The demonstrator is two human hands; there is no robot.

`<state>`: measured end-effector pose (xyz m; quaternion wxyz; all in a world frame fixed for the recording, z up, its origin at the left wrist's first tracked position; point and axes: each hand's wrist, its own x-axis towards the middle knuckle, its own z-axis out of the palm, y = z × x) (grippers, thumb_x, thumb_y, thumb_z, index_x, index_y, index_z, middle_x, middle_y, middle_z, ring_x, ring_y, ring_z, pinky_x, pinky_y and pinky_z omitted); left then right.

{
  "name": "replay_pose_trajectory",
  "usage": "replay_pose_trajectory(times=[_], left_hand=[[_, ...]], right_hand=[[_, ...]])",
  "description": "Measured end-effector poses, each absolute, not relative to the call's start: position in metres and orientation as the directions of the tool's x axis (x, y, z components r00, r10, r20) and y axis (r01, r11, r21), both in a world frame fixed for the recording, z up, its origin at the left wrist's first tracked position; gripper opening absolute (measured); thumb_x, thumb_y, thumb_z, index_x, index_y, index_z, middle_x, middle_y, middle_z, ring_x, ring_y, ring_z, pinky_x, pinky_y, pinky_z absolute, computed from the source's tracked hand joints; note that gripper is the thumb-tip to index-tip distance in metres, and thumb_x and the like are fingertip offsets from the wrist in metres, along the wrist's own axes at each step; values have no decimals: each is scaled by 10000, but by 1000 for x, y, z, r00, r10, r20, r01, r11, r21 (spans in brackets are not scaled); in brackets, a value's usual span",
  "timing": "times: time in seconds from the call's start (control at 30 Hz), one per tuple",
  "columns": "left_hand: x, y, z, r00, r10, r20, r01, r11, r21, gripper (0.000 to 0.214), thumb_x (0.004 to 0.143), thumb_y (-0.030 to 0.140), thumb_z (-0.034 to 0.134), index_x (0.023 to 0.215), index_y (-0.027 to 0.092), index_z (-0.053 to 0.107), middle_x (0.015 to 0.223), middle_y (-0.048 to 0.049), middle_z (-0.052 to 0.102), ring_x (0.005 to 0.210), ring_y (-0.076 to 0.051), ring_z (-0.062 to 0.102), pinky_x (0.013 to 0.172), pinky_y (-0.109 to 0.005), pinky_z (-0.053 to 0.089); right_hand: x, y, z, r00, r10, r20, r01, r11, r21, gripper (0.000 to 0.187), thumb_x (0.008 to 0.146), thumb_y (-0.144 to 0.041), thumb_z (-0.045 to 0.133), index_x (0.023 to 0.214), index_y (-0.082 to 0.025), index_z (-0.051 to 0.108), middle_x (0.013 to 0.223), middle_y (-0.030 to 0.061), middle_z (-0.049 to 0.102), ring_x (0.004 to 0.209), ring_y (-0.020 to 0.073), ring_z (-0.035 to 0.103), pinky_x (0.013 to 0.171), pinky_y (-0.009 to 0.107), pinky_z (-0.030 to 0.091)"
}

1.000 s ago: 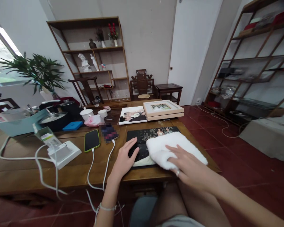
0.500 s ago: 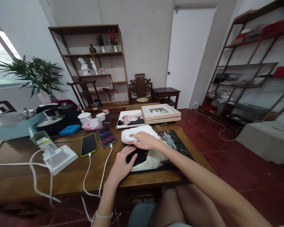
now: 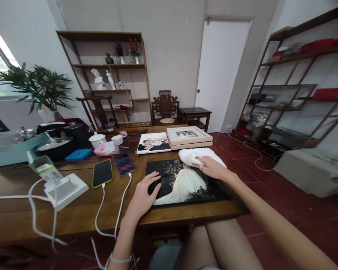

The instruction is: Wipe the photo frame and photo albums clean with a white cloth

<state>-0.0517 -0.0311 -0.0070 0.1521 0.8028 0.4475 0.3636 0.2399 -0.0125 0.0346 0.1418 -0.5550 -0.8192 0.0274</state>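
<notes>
A large dark photo panel (image 3: 169, 172) with a pale dress in the picture lies flat near the table's front edge. My left hand (image 3: 143, 193) rests on its left edge, fingers stretched and thumb apart. Bunched under my right hand (image 3: 212, 167) is a white towel (image 3: 194, 156), pressed on the panel's upper right part. The towel and my right forearm hide that side of the picture. Just behind lie a smaller photo panel (image 3: 154, 147) and pale wooden picture frames (image 3: 189, 143), one on another.
Left of the panel, a phone (image 3: 102, 173) and a blurred-out item (image 3: 123, 164) are plugged into white cables. A white box (image 3: 69, 189), a blue box (image 3: 78, 154), a pink bag (image 3: 105, 148), a lidded white cup (image 3: 97, 140) and pots stand further left. The wooden table (image 3: 185, 213) ends close to my legs.
My right hand has slid the white towel to the right across the panel, uncovering its upper left part. My left hand stays on the left edge. The view has shifted slightly.
</notes>
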Motion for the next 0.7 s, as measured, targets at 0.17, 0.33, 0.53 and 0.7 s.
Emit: replay_pose_trajectory(times=[0.17,0.33,0.53,0.7], left_hand=[[-51,-30,-6,320,848,422,612,-525,591,291,854,317,489,1067,201,649,1255,-90,587,1166,-244,542,1023,-439,387],[-52,-26,-12,285,863,417,651,-494,576,388,854,349,481,1179,162,582,1387,-119,454,1263,-253,442,1066,-438,327],[-54,-24,-16,287,890,355,681,-450,577,454,861,377,454,1231,130,542,1386,-128,455,1302,-245,390,1082,-437,298],[-55,-23,-18,300,884,358,677,-462,573,455,867,372,438,1232,120,540,1396,-131,442,1311,-242,377,1088,-443,287]], right_hand=[[252,-43,26,-318,925,208,912,358,-199,300,908,-252,356,1071,-147,585,1252,157,534,1185,283,443,971,451,345],[239,-117,24,-417,899,133,879,436,-192,258,838,-159,411,992,-159,618,1362,155,445,1343,257,244,1094,506,171],[232,-151,33,-491,869,55,840,489,-234,249,788,-121,451,951,-194,625,1309,105,512,1359,249,201,1094,516,182],[231,-80,33,-460,871,172,855,487,-180,263,854,-182,425,1045,-137,601,1290,179,499,1287,298,331,1050,512,242]])
